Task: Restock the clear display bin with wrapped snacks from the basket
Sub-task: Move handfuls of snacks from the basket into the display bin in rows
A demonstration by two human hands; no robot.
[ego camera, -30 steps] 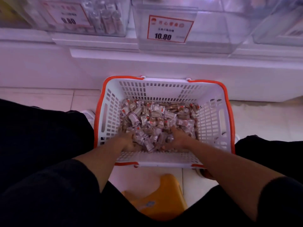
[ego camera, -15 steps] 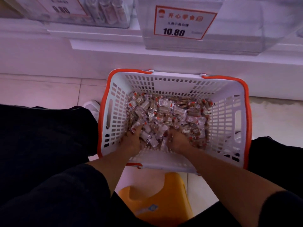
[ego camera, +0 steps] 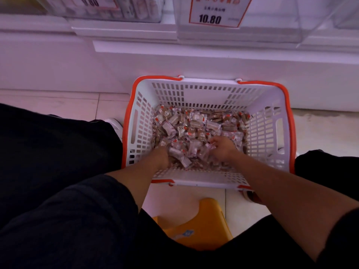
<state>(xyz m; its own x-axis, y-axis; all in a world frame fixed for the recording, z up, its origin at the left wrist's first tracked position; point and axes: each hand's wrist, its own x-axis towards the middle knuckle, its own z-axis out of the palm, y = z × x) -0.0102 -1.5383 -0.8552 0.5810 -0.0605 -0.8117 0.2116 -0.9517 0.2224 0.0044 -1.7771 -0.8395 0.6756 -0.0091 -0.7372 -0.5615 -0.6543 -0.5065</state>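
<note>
Your left hand (ego camera: pixel 161 155) is dug into the wrapped snacks (ego camera: pixel 196 131) near the basket's near-left corner, fingers buried, so I can't tell if it's gripping anything. Snacks are piled across the floor of the white basket (ego camera: pixel 272 105), which sits on the tiled floor right against the shelf base, handy for reaching up. Your right hand (ego camera: pixel 223 147) is curled around a bunch of packets toward the near-right side, looks like you're scooping a double handful. The clear display bin (ego camera: pixel 272 20) with the 10.80 price tag (ego camera: pixel 217 11) sits on the shelf directly above, looking pretty empty.
</note>
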